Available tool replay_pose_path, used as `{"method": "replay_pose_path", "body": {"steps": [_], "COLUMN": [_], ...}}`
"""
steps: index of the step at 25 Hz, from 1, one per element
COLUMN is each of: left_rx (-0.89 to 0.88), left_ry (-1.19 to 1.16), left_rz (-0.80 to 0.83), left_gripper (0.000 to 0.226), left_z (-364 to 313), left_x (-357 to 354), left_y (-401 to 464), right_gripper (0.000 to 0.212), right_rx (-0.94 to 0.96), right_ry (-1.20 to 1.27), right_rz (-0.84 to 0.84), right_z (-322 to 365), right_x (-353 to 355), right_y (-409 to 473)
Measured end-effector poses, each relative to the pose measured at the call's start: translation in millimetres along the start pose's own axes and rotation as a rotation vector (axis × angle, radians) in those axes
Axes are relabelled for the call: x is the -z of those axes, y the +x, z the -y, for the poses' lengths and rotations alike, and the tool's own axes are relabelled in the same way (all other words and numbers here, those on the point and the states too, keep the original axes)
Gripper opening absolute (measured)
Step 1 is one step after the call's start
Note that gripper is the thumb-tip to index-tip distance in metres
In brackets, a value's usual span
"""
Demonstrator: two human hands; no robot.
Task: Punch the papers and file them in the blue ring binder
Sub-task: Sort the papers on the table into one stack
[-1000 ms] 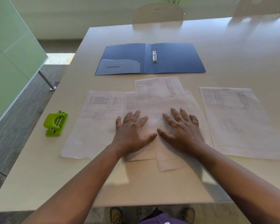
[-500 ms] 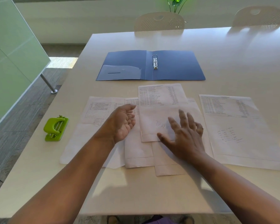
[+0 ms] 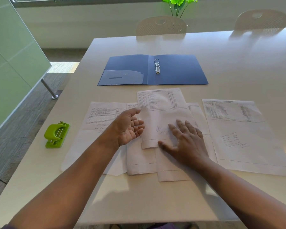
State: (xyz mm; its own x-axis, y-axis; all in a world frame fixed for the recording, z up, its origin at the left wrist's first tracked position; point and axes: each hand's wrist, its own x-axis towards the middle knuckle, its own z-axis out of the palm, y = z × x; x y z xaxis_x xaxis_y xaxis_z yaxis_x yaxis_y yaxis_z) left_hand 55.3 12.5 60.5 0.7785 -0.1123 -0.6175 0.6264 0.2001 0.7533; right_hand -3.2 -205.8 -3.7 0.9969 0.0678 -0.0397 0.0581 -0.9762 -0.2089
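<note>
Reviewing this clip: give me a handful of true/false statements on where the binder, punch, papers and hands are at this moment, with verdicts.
1. The blue ring binder lies open on the table. True.
2. The green hole punch sits on top of the papers. False: it sits on the bare table, left of them.
3. The right hand lies flat on the papers. True.
4. The left hand grips the hole punch. False: it is raised palm-up over the sheets, holding nothing.
5. Sheets are already on the binder's rings. False: the rings hold none.

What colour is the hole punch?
Lime green; the hole punch shows clearly in the head view, left of the papers.
</note>
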Motion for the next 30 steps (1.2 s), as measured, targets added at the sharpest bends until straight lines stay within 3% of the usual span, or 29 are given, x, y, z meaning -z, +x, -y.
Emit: {"method": "replay_pose_path", "body": {"steps": [2,6,8,11,18,25,30], "left_rx": [-0.098,-0.534,-0.595,-0.576,-0.626,-0.647,-0.650], "left_ry": [0.226,1.317,1.545,1.598,1.597,1.569,1.560], "left_rz": [-0.019,-0.161,-0.155,-0.099,-0.145,-0.155,-0.150], "left_gripper": [0.065,0.094,0.096,0.096,0.094,0.093,0.092], "left_z": [6,35,45,56,64,66,65], "left_x": [-6,-5,-1,10,16,16,15], "left_y": [1,9,17,27,24,22,21], "right_gripper": [0.098,0.100,0.096,0.089,0.085,0.047,0.050], "right_rx": [0.011,0.021,0.024,0.014,-0.176,-0.359,-0.506], "right_ry": [0.010,0.026,0.044,0.117,0.261,0.712,1.080], "right_rz": [0.009,0.004,-0.004,-0.001,-0.086,-0.062,0.045], "right_z": [0,0,-1,-4,-10,-17,-18], "right_x": [1,2,2,1,29,48,53], "right_y": [0,-2,-2,1,30,61,69]}}
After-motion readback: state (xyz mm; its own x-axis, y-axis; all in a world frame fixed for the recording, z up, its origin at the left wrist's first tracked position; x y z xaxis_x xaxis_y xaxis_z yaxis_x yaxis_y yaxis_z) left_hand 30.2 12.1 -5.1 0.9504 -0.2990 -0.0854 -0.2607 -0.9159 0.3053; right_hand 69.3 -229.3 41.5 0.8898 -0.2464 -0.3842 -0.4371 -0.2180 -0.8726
